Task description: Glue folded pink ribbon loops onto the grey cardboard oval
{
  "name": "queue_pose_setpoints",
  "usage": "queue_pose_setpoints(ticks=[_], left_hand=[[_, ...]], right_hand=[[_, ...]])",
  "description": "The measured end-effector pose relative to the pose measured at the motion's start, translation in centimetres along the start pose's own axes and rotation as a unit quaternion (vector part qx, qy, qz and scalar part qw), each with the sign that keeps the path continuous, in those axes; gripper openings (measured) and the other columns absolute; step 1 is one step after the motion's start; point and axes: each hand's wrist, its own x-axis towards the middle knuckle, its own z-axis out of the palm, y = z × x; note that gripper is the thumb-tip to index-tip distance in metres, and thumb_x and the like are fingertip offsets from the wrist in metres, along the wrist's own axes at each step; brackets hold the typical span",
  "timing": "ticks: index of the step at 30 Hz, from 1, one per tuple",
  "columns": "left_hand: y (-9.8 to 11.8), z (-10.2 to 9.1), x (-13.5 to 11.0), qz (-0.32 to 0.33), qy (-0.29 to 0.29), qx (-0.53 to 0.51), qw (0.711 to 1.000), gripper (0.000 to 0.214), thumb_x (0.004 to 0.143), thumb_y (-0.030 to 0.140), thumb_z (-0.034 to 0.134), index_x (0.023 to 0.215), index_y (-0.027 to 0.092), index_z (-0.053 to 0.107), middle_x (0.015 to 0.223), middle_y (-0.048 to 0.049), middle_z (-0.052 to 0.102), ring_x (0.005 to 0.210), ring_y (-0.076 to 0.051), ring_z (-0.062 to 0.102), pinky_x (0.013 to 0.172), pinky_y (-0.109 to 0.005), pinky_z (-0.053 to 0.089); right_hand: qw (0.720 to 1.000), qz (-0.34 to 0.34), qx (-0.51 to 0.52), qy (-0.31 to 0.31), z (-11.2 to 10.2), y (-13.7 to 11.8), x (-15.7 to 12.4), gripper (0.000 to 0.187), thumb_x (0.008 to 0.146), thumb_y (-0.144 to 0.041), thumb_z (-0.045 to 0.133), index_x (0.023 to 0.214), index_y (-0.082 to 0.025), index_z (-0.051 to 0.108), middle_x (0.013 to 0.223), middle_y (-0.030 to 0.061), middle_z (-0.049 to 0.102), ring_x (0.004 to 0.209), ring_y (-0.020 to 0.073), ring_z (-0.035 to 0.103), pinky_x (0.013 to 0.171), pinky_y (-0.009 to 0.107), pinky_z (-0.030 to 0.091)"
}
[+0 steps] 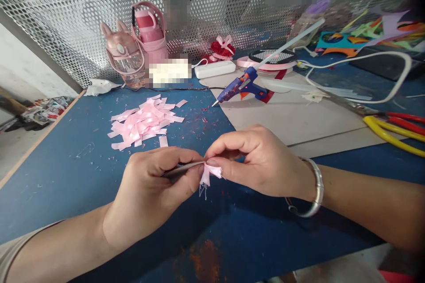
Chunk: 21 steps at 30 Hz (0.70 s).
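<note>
My left hand [159, 190] is closed, its thumb and fingers pinching a thin grey piece that looks like cardboard [182, 168]. At that piece's right end, my right hand [252, 161] pinches short pink satin ribbon [215, 171]. Two ribbon ends stick out below the fingertips, one of them frayed [205, 179]. The fingers hide how the ribbon meets the grey piece. Beyond my left hand lies a loose pile of cut pink ribbon strips [146, 119]. A blue hot glue gun [244, 86] with a long clear glue stick rests past my right hand, nozzle pointing left.
Grey cardboard sheets [282, 117] lie under the glue gun. Yellow-handled scissors [381, 132] and a red-handled tool [407, 123] are at the right. A white power strip [215, 69], pink bottles [151, 35] and a white cable [396, 93] stand or lie near the perforated metal panel [212, 9].
</note>
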Motion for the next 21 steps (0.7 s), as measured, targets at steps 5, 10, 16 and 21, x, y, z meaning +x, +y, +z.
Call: queue_pose_setpoints(ticks=[5, 10, 16, 21], left_hand=[[0.0, 0.3, -0.1, 0.003, 0.003, 0.006, 1.000, 0.005, 0.084, 0.019, 0.068, 0.082, 0.022, 0.071, 0.067, 0.0028, 0.068, 0.054, -0.010, 0.060, 0.052, -0.019, 0.047], [0.1, 0.3, 0.1, -0.045, -0.018, -0.050, 0.998, 0.013, 0.087, 0.028, 0.066, 0.077, 0.020, 0.070, 0.064, 0.0002, 0.064, 0.056, -0.012, 0.057, 0.051, -0.021, 0.044], [-0.5, -0.2, 1.7, -0.211, 0.039, -0.266, 0.940, 0.022, 0.086, 0.041, 0.070, 0.092, 0.021, 0.064, 0.071, 0.0030, 0.062, 0.058, -0.007, 0.053, 0.052, -0.014, 0.043], [-0.8, 0.1, 1.8, -0.227, 0.000, -0.397, 0.889, 0.018, 0.091, 0.037, 0.063, 0.104, 0.025, 0.058, 0.080, 0.0031, 0.060, 0.065, -0.009, 0.057, 0.057, -0.017, 0.048]], right_hand=[[1.000, 0.025, -0.001, 0.004, 0.3, -0.3, 0.0, 0.014, 0.083, -0.020, 0.064, 0.072, -0.014, 0.072, 0.059, -0.0014, 0.067, 0.051, 0.0064, 0.054, 0.048, 0.016, 0.042], [0.999, 0.050, -0.004, 0.021, 0.4, -0.5, 0.1, 0.013, 0.082, -0.020, 0.066, 0.071, -0.016, 0.071, 0.057, -0.0025, 0.064, 0.051, 0.0068, 0.054, 0.048, 0.017, 0.041], [0.992, 0.071, 0.103, 0.017, -0.7, 0.1, 0.4, 0.029, 0.094, -0.025, 0.049, 0.117, -0.016, 0.063, 0.090, 0.0036, 0.071, 0.059, 0.0080, 0.063, 0.045, 0.018, 0.042], [0.983, 0.152, 0.066, -0.073, -0.8, 0.1, 0.6, 0.028, 0.092, -0.035, 0.052, 0.073, -0.015, 0.058, 0.062, -0.0005, 0.060, 0.052, 0.0081, 0.053, 0.046, 0.020, 0.037]])
